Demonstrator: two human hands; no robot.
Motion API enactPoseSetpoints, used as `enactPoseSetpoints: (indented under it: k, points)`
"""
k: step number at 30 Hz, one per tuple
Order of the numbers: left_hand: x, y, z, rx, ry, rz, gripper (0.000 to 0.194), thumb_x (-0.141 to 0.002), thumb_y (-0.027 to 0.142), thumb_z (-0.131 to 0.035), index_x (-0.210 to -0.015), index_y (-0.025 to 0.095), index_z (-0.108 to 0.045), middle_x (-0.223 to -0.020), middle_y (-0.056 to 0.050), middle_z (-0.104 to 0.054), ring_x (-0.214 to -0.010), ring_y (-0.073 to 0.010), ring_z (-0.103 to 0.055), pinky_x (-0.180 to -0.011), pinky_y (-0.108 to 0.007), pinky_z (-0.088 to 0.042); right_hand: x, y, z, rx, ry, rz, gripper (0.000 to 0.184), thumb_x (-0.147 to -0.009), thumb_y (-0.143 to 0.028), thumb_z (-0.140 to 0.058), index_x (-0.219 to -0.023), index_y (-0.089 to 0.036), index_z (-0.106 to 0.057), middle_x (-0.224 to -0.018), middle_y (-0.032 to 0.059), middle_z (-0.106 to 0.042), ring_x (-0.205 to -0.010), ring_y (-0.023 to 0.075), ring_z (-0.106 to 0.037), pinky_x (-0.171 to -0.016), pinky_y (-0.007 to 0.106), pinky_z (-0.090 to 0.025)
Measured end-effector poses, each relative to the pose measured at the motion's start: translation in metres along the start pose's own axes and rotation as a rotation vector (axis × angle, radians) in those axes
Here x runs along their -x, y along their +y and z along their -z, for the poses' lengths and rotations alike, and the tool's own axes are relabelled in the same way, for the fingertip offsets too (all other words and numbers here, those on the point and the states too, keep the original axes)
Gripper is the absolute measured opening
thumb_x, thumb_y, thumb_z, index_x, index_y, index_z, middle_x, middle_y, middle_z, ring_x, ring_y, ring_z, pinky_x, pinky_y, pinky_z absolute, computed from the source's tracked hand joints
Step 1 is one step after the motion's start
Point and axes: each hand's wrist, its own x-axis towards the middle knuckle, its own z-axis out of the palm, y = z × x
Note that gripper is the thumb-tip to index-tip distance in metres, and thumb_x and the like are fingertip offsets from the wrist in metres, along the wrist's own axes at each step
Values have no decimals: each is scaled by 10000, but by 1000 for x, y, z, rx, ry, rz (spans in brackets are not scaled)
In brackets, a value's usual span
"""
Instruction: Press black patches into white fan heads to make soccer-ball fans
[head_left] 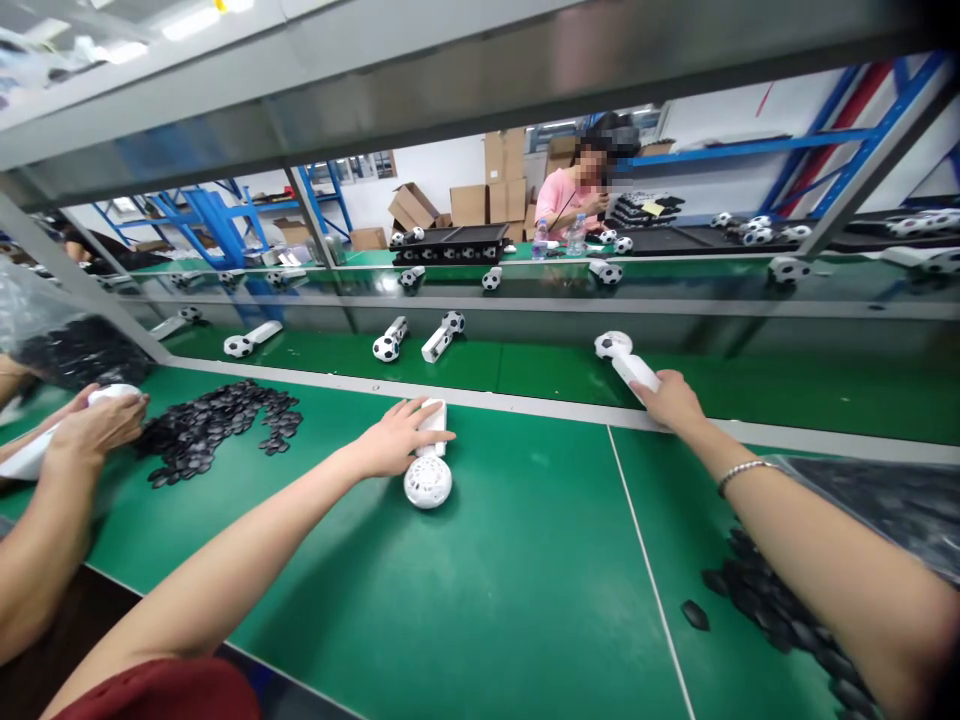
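On the green bench lies a white handheld fan (428, 483) with a round vented head turned toward me. My left hand (396, 437) rests over its handle, fingers spread and touching it. Further right, my right hand (671, 400) is closed around the handle of another handheld fan (636, 374). That fan's ball-shaped head carries black football patches and reaches over the green conveyor strip (517, 365). Loose black patches (784, 600) lie beneath my right forearm, with a single patch (695, 614) apart from them.
A co-worker's hands (101, 425) hold a white piece at left, beside a heap of black patches (217, 425). Several football-headed fans (386, 347) lie along the strip. A metal ledge (525, 405) edges the bench; a plastic bag (877, 500) lies right. Another person (570, 195) sits opposite.
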Motion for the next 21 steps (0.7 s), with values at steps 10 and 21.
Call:
enactPoseSetpoints:
  k: [10,21]
  points:
    - [-33,56,-6,-81,51,-72,415,-765,410,-541,-1103,169,-522,-1039,-110,-560,-1003,-266,-497,-936,-449,-341,116,31,55,-224,-41,430,294,-766,-430,-564,-951,-215,-639,-958,71,-637,-671,195,-586,-646,353,-492]
    - [-47,171,-11,-14,-53,-124,475,-846,530,-397,-1032,105,-495,-949,-121,-569,-844,-260,-551,-706,-355,-444,243,59,73,-128,-185,484,178,-851,-297,-530,-933,-189,-645,-901,60,-632,-795,183,-602,-737,315,-492]
